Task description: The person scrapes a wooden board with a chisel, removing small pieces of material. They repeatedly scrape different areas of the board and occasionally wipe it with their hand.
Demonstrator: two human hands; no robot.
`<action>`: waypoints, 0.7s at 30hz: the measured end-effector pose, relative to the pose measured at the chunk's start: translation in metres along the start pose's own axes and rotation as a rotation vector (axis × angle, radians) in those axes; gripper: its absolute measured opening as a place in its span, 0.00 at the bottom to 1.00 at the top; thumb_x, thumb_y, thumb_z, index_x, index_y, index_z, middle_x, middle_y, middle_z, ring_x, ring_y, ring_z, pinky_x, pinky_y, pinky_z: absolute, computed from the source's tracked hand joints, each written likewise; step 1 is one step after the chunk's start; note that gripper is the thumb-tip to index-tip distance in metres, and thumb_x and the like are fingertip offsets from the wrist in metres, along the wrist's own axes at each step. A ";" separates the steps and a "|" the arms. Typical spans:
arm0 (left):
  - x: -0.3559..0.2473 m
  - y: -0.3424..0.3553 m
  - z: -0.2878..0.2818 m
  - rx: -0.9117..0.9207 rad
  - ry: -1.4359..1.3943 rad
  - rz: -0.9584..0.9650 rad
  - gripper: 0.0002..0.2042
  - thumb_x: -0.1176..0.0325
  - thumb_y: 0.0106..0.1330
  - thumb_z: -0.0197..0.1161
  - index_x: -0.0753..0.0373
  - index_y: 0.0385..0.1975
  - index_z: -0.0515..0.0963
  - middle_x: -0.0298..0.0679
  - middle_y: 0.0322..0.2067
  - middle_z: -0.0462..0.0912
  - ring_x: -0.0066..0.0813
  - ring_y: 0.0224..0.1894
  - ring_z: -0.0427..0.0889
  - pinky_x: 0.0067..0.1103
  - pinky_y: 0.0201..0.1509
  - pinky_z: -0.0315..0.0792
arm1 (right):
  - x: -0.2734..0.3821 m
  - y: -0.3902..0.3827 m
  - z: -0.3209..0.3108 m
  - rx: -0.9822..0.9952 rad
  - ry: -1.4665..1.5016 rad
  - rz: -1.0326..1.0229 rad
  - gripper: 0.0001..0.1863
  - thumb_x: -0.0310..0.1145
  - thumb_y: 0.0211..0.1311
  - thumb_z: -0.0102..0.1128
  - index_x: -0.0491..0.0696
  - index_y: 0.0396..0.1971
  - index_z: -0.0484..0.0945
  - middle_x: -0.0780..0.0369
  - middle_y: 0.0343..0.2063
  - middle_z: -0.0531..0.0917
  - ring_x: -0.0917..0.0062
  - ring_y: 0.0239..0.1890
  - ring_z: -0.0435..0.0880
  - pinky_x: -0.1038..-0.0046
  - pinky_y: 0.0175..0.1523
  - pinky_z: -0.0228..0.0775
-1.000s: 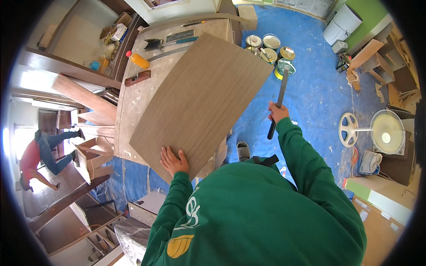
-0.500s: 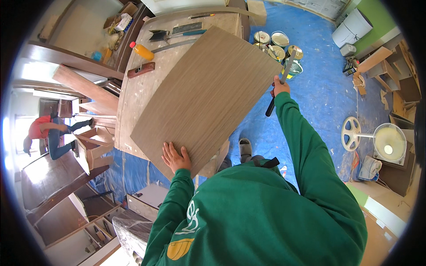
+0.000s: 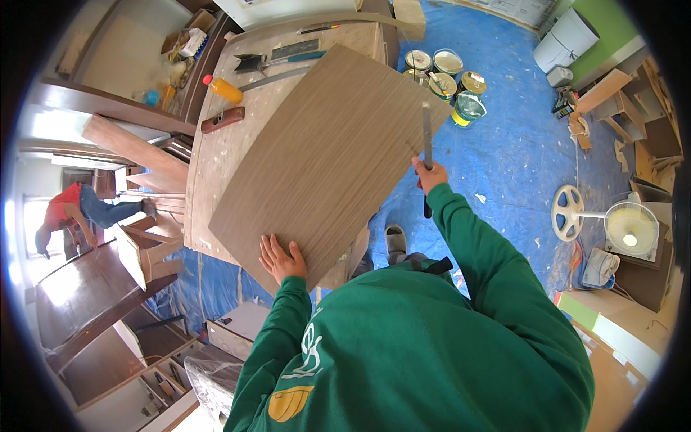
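A large brown wood-grain panel (image 3: 324,151) lies slanted on a worn wooden workbench (image 3: 204,169), its near corner reaching past the bench edge. My left hand (image 3: 283,261) rests flat on the panel's near left part, fingers spread. At the panel's right edge, my right hand (image 3: 430,175) is closed around the dark handle of a long flat metal file (image 3: 427,129). The file's blade points away from me over the panel's right corner; whether it touches the edge I cannot tell.
A wooden hand plane (image 3: 223,120), an orange bottle (image 3: 224,89) and a hatchet-like tool (image 3: 250,63) lie on the bench. Several paint cans (image 3: 443,85) stand on blue floor sheeting beyond. A white fan (image 3: 631,232) is at right; another person (image 3: 68,209) bends at far left.
My right hand has moved left with the file, from beside the panel's right corner to its edge. My left hand stays on the panel. The other person has shifted posture.
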State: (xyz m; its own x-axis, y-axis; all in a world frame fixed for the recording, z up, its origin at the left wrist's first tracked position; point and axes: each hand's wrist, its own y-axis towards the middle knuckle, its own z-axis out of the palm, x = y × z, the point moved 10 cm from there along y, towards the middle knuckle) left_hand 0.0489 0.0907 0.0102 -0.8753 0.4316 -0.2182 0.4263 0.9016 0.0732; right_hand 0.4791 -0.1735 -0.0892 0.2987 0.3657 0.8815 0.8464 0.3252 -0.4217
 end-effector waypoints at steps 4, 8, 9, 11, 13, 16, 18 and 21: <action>0.000 0.000 -0.001 -0.005 -0.005 0.000 0.33 0.49 0.73 0.53 0.62 0.72 0.63 0.45 0.77 0.57 0.45 0.80 0.51 0.46 0.81 0.36 | -0.014 -0.031 0.023 0.153 -0.159 0.014 0.28 0.58 0.64 0.69 0.44 0.29 0.80 0.64 0.18 0.79 0.78 0.18 0.77 0.71 0.25 0.70; 0.000 -0.001 -0.001 -0.002 -0.004 -0.001 0.33 0.49 0.73 0.53 0.62 0.72 0.63 0.46 0.77 0.57 0.45 0.80 0.51 0.46 0.81 0.36 | -0.028 -0.054 0.042 0.270 -0.103 0.027 0.26 0.57 0.64 0.70 0.45 0.32 0.80 0.65 0.19 0.78 0.78 0.19 0.76 0.72 0.26 0.70; 0.001 -0.001 0.000 0.009 -0.005 -0.011 0.33 0.49 0.73 0.53 0.62 0.72 0.63 0.46 0.77 0.57 0.45 0.80 0.51 0.46 0.81 0.36 | -0.027 -0.056 0.042 0.267 -0.061 0.008 0.26 0.57 0.64 0.70 0.45 0.32 0.80 0.65 0.19 0.78 0.79 0.18 0.76 0.72 0.25 0.69; 0.001 -0.001 -0.001 0.000 -0.006 0.004 0.33 0.49 0.73 0.53 0.62 0.72 0.63 0.46 0.77 0.56 0.45 0.80 0.50 0.46 0.82 0.36 | -0.023 -0.053 0.034 0.212 0.019 -0.005 0.25 0.56 0.64 0.70 0.45 0.33 0.80 0.66 0.19 0.77 0.79 0.18 0.76 0.72 0.25 0.69; 0.002 -0.002 0.000 0.005 -0.002 0.006 0.33 0.49 0.73 0.53 0.62 0.73 0.63 0.46 0.77 0.56 0.45 0.80 0.50 0.45 0.82 0.36 | -0.021 -0.045 0.021 0.133 0.089 0.037 0.25 0.55 0.65 0.69 0.45 0.32 0.80 0.66 0.18 0.77 0.80 0.17 0.75 0.73 0.23 0.68; 0.002 -0.002 0.001 0.010 0.005 0.010 0.33 0.48 0.74 0.53 0.62 0.73 0.62 0.46 0.77 0.55 0.45 0.80 0.50 0.45 0.82 0.36 | -0.007 -0.028 0.005 0.047 0.130 0.052 0.24 0.54 0.66 0.69 0.45 0.30 0.79 0.66 0.18 0.77 0.80 0.16 0.75 0.74 0.22 0.67; 0.003 -0.002 0.002 0.020 0.007 0.002 0.33 0.48 0.74 0.52 0.62 0.73 0.62 0.46 0.77 0.55 0.45 0.80 0.50 0.45 0.82 0.36 | -0.001 -0.019 0.006 0.061 0.161 0.105 0.24 0.53 0.66 0.69 0.45 0.28 0.78 0.66 0.17 0.77 0.81 0.16 0.74 0.74 0.21 0.67; 0.003 -0.002 0.003 0.024 0.001 0.003 0.33 0.48 0.74 0.52 0.62 0.73 0.62 0.46 0.77 0.55 0.45 0.80 0.49 0.45 0.82 0.36 | 0.008 -0.015 0.010 0.046 0.166 0.106 0.24 0.53 0.65 0.70 0.46 0.26 0.78 0.66 0.16 0.76 0.81 0.15 0.74 0.75 0.21 0.67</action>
State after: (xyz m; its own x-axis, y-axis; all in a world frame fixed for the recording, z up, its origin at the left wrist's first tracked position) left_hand 0.0459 0.0905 0.0068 -0.8741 0.4343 -0.2175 0.4343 0.8994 0.0504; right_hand 0.4644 -0.1666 -0.0777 0.4569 0.2522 0.8530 0.7867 0.3331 -0.5198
